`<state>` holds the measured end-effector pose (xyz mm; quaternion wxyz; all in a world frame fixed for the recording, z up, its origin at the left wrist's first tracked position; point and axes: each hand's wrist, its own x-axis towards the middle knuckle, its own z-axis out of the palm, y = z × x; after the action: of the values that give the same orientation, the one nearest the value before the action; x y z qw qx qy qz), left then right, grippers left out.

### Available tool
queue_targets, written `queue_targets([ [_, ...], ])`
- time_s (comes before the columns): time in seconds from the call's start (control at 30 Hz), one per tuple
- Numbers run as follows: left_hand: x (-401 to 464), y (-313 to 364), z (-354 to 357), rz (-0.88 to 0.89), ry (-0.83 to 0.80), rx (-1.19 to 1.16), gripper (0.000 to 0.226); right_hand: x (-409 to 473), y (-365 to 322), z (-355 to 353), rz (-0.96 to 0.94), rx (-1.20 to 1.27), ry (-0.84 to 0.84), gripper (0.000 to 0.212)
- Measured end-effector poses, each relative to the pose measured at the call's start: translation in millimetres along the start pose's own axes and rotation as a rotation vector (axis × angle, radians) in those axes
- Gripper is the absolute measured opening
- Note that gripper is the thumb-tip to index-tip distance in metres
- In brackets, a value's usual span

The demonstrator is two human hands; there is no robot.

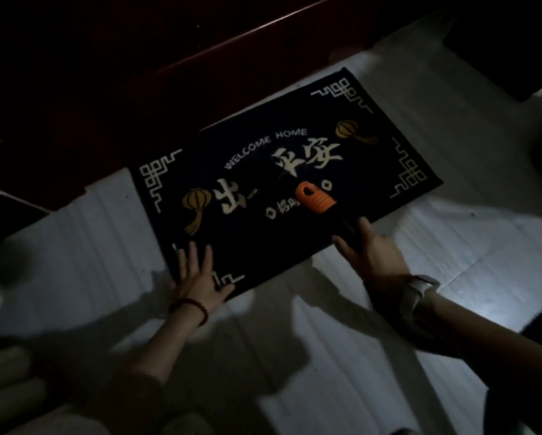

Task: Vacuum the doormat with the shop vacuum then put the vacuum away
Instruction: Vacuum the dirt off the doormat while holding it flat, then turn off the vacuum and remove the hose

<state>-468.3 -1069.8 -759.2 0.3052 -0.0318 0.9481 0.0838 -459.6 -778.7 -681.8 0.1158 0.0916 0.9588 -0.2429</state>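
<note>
A dark doormat (263, 233) with "WELCOME HOME", white characters and yellow lanterns lies skewed on the pale floor. My left hand (197, 277) lies flat on the mat's near left corner, fingers straight and spread. A red bead bracelet is on that wrist. My right hand (373, 252), with a white watch on its wrist, grips the dark body of a small vacuum. The vacuum's orange ribbed part (315, 197) rests on the middle of the mat. The dim light hides the rest of the vacuum.
A dark red door and threshold (175, 76) run along the far edge of the mat. Pale tiled floor (294, 324) surrounds it, with a bright light patch at the right. Dark shapes sit at the top right (499, 48) and far left (9, 211).
</note>
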Motion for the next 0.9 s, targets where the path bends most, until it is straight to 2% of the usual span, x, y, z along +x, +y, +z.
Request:
queue_targets([
  [0.1, -2.5, -39.1, 6.1, -0.138, -0.055, -0.087, 0.118, -26.2, -18.4, 30.6, -0.093, 0.033, -0.133, 0.036],
  [0.2, -0.7, -55.4, 13.8, -0.169, -0.077, -0.089, 0.128, -56.1, -24.9, 45.5, -0.235, -0.035, -0.275, 0.033],
  [0.3, 0.0, -56.0, 5.8, -0.159, -0.141, -0.079, 0.121, -60.3, -21.4, 34.6, -0.275, -0.059, -0.345, 0.036],
  [0.43, -18.2, -44.9, -35.2, -0.177, -0.205, -0.107, 0.098, -59.7, -23.3, -7.3, -0.247, -0.072, -0.392, 0.036],
  [0.5, -42.4, -26.0, -68.0, -0.202, -0.14, -0.23, 0.081, -62.4, -31.4, -38.5, -0.211, -0.072, -0.346, 0.036],
  [0.63, -122.9, 38.5, -155.8, -0.17, 0.071, -0.771, 0.058, -80.4, -62.4, -118.1, -0.061, 0.055, -0.176, 0.037],
  [0.7, -170.2, 76.2, -199.8, -0.137, 0.036, -0.958, 0.051, -93.5, -84.5, -157.9, -0.012, 0.106, -0.114, 0.036],
  [0.77, -212.7, 113.8, -237.9, -0.062, -0.072, -1.111, 0.048, -110.5, -108.3, -195.8, -0.006, 0.124, -0.081, 0.038],
  [0.83, -249.7, 150.1, -275.4, -0.004, -0.176, -1.198, 0.052, -133.9, -133.5, -236.7, -0.007, 0.161, -0.099, 0.042],
  [0.9, -278.9, 178.9, -306.7, 0.027, -0.208, -1.238, 0.051, -160.0, -155.9, -270.6, -0.016, 0.197, -0.135, 0.045],
])
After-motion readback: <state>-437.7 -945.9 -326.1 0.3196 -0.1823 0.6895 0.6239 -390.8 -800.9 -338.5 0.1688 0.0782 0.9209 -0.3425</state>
